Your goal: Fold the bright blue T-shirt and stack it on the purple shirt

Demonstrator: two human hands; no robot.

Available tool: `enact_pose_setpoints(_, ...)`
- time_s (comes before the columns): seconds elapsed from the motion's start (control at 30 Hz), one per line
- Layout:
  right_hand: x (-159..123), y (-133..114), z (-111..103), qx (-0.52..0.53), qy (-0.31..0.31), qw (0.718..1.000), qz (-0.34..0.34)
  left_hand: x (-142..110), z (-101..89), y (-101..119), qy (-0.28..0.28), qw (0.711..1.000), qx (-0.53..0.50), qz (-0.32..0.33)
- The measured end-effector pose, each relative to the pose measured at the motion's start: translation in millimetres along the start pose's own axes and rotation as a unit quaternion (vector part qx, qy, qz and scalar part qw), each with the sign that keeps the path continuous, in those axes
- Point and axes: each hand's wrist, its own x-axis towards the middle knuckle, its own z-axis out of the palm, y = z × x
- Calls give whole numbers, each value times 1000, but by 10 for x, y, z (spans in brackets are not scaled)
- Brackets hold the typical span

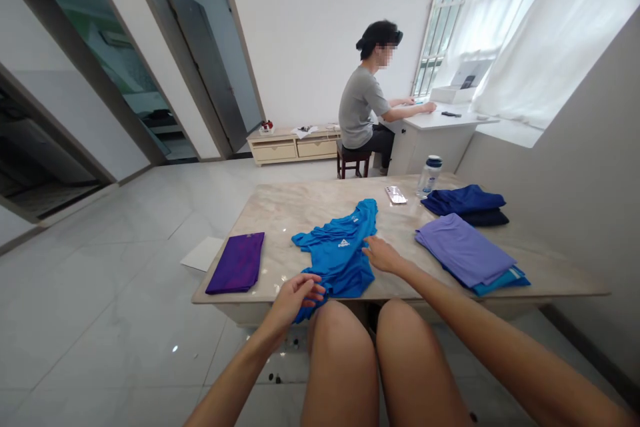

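A bright blue sports shirt (340,250) lies crumpled on the marble table (300,203), its lower part hanging over the near edge. My left hand (296,295) is closed on that hanging hem at the table's front edge. My right hand (381,255) rests on the shirt's right side with its fingers stretched out flat. My bare knees show below the table edge.
A folded purple shirt (237,262) lies at the table's left. A lilac and blue folded stack (465,255) and a navy pile (466,203) sit at the right. A phone (395,195) and a water bottle (429,175) stand further back. A person sits at a white desk (440,121) behind.
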Motion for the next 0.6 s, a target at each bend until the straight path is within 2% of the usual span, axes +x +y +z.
enact_pose_setpoints(0.07,-67,125,382,-20,-4,1000,12,263,-134,-281,64,996,63,-4)
enact_pose_setpoints(0.13,-44,189,676,-34,3,999,21,501,-195,-514,98,988,119,12)
enact_pose_setpoints(0.2,25,203,902,-39,18,999,26,702,-162,-673,108,977,179,46)
enact_pose_setpoints(0.3,138,187,1155,-36,45,998,37,991,22,-783,95,945,297,100)
enact_pose_setpoints(0.43,272,241,1296,-22,61,998,8,1437,263,-803,99,872,458,145)
enact_pose_setpoints(0.53,394,337,1234,-19,45,999,-13,1719,294,-789,132,807,555,153)
enact_pose_setpoints(0.6,456,380,1164,-21,34,999,-20,1831,263,-776,150,779,589,156)
